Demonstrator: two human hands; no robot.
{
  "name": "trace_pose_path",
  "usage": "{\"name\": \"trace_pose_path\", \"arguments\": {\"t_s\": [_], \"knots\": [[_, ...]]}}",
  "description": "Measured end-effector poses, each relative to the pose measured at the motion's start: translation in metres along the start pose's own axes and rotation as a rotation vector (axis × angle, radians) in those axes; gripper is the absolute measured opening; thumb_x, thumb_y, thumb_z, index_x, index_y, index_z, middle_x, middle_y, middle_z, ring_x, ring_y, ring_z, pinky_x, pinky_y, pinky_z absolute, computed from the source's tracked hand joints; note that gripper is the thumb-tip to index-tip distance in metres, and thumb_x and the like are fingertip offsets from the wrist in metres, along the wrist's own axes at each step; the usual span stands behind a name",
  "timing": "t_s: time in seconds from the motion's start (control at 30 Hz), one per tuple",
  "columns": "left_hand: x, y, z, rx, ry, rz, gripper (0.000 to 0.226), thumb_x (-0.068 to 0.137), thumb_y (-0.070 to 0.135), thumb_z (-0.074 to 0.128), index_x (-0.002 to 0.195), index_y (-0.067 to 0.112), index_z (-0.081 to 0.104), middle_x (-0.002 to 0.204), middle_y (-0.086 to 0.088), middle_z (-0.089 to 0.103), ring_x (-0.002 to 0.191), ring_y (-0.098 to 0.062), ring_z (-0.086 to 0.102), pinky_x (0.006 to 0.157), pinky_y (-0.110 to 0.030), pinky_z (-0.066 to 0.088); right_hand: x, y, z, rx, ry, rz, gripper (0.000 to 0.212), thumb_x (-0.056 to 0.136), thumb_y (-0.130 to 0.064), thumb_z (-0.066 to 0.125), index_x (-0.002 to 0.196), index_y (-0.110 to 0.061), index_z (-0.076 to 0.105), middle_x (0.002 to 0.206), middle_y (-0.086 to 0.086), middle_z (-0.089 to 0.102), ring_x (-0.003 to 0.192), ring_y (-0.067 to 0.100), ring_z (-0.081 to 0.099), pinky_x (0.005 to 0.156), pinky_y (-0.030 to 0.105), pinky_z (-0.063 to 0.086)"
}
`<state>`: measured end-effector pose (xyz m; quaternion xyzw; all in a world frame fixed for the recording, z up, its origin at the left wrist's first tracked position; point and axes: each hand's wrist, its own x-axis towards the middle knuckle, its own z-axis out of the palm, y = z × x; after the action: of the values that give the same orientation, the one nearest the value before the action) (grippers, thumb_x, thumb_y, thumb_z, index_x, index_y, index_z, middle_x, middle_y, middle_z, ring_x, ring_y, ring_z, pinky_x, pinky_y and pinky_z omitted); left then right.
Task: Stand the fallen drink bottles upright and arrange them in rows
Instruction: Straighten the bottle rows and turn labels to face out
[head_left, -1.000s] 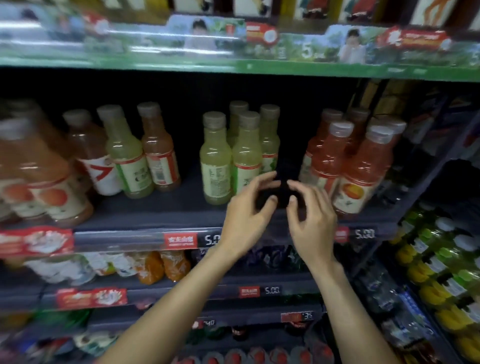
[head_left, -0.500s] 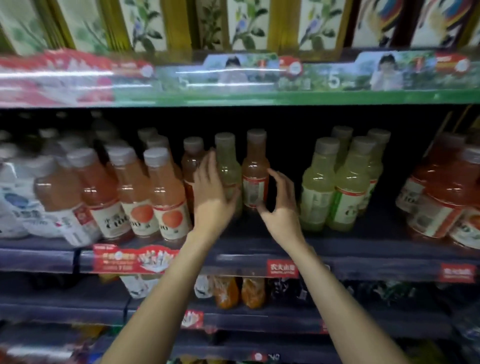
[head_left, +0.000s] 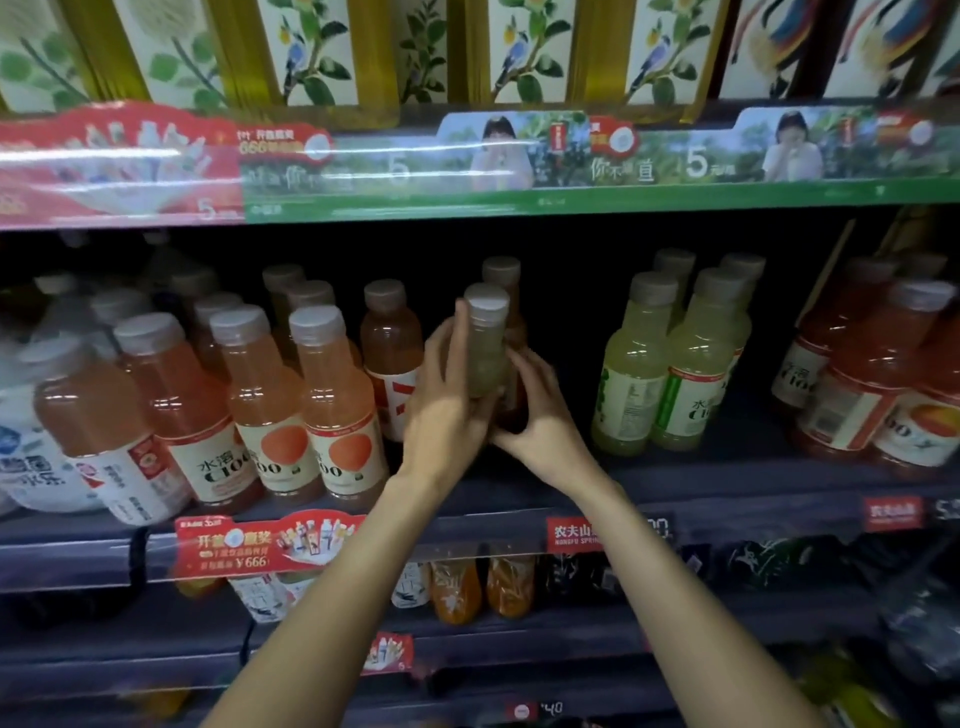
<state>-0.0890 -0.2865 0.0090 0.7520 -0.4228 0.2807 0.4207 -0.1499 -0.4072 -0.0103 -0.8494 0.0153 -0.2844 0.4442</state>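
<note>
Looking down from my head camera, my left hand (head_left: 451, 410) is wrapped around a pale yellow-green bottle (head_left: 485, 343), fingers and thumb closed on its lower body, the bottle upright with its grey cap at the top. My right hand (head_left: 540, 410) is closed on an amber bottle (head_left: 511, 312) that stands just behind and to the right of the pale one; my fingers hide its lower half, so I cannot tell whether its base rests on the shelf (head_left: 701, 467). Both bottles sit in the middle of the dark shelf. To the left stands a row of orange-pink bottles (head_left: 332, 400) with C100 labels, upright and close together, with a brownish bottle (head_left: 390, 353) just beside my left hand. To the right, well apart from my hands, a cluster of yellow-green bottles (head_left: 670, 364) stands upright, and further right are red-orange bottles (head_left: 872, 374), slightly blurred.
</note>
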Motion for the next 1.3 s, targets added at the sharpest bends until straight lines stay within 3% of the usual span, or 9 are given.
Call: {"name": "trace_pose_path", "arguments": {"t_s": [0.13, 0.2, 0.3, 0.43, 0.53, 0.7, 0.87, 1.13, 1.3], "knots": [[-0.005, 0.028, 0.005, -0.132, -0.031, -0.092, 0.101, 0.079, 0.025, 0.076, 0.152, 0.022, 0.006, 0.142, -0.013, 0.038, 0.118, -0.019, 0.048, 0.088, -0.020, 0.043, -0.032, -0.001, -0.009, 0.062, 0.131, 0.060, 0.088, 0.075, -0.008, 0.076, 0.144, -0.026, 0.025, 0.130, -0.008, 0.051, 0.112, -0.012, 0.047, 0.087, 0.003, 0.039], [-0.007, 0.045, 0.012, -0.210, -0.092, -0.052, 0.094, 0.082, 0.042, 0.068, 0.152, 0.028, 0.007, 0.146, -0.005, 0.036, 0.123, -0.017, 0.050, 0.096, -0.029, 0.047, -0.049, 0.003, -0.023, 0.082, 0.241, 0.054, 0.085, 0.073, -0.004, 0.077, 0.141, -0.024, 0.029, 0.123, -0.021, 0.048, 0.110, -0.018, 0.046, 0.085, 0.004, 0.041], [-0.005, 0.066, 0.029, -0.492, -0.227, 0.013, 0.065, 0.093, 0.037, 0.056, 0.148, 0.034, 0.021, 0.153, 0.005, 0.030, 0.139, -0.014, 0.035, 0.109, -0.046, 0.038, -0.072, 0.011, -0.051, 0.092, 0.399, 0.049, 0.080, 0.072, -0.010, 0.080, 0.134, -0.024, 0.031, 0.124, -0.017, 0.051, 0.114, -0.006, 0.052, 0.087, 0.013, 0.046], [0.000, 0.071, 0.068, -0.599, -0.202, -0.289, 0.063, 0.093, 0.048, 0.047, 0.146, 0.044, 0.015, 0.153, 0.012, 0.022, 0.140, -0.005, 0.028, 0.115, -0.044, 0.029, -0.087, 0.021, -0.083, 0.089, 0.596, 0.104, 0.082, 0.069, -0.017, 0.083, 0.131, -0.028, 0.031, 0.128, -0.006, 0.053, 0.115, 0.007, 0.054, 0.095, 0.029, 0.048], [0.001, 0.070, 0.099, -0.589, -0.283, -0.436, 0.076, 0.090, 0.052, 0.051, 0.151, 0.035, 0.009, 0.154, 0.013, 0.016, 0.144, -0.010, 0.018, 0.117, -0.045, 0.025, -0.087, 0.029, -0.113, 0.056, 0.689, 0.128, 0.082, 0.069, -0.016, 0.082, 0.131, -0.029, 0.030, 0.131, 0.002, 0.050, 0.116, 0.009, 0.053, 0.096, 0.021, 0.044], [-0.001, 0.081, 0.124, -0.528, -0.266, -0.471, 0.079, 0.090, 0.032, 0.063, 0.151, 0.028, 0.014, 0.153, 0.006, 0.031, 0.139, -0.011, 0.032, 0.113, -0.031, 0.029, -0.080, 0.045, -0.151, -0.003, 0.632, 0.210, 0.078, 0.074, -0.010, 0.078, 0.133, -0.024, 0.029, 0.122, -0.008, 0.046, 0.105, 0.001, 0.048, 0.078, -0.007, 0.032], [-0.001, 0.080, 0.127, -0.413, -0.209, -0.456, 0.079, 0.088, 0.034, 0.065, 0.150, 0.030, 0.017, 0.149, 0.006, 0.037, 0.133, -0.014, 0.041, 0.105, -0.034, 0.039, -0.065, 0.063, -0.171, -0.026, 0.521, 0.264, 0.079, 0.076, -0.014, 0.077, 0.136, -0.017, 0.025, 0.127, -0.003, 0.048, 0.115, 0.012, 0.051, 0.097, 0.020, 0.039], [0.001, 0.080, 0.123, -0.359, -0.165, -0.464, 0.076, 0.090, 0.032, 0.064, 0.151, 0.029, 0.017, 0.150, 0.006, 0.034, 0.134, -0.011, 0.035, 0.099, -0.023, 0.031, -0.064, 0.071, -0.179, -0.252, 0.445, 0.326, 0.092, 0.080, -0.037, 0.072, 0.150, -0.025, 0.014, 0.144, 0.010, 0.033, 0.133, 0.027, 0.034, 0.109, 0.036, 0.030], [0.001, 0.080, 0.125, -0.362, -0.161, -0.468, 0.076, 0.090, 0.031, 0.064, 0.150, 0.030, 0.017, 0.148, 0.005, 0.035, 0.133, -0.012, 0.036, 0.097, -0.023, 0.032, -0.075, 0.062, -0.176, -0.222, 0.454, 0.282, 0.084, 0.079, -0.028, 0.074, 0.146, -0.028, 0.022, 0.138, 0.002, 0.040, 0.115, 0.005, 0.040, 0.091, 0.023, 0.034]]}}
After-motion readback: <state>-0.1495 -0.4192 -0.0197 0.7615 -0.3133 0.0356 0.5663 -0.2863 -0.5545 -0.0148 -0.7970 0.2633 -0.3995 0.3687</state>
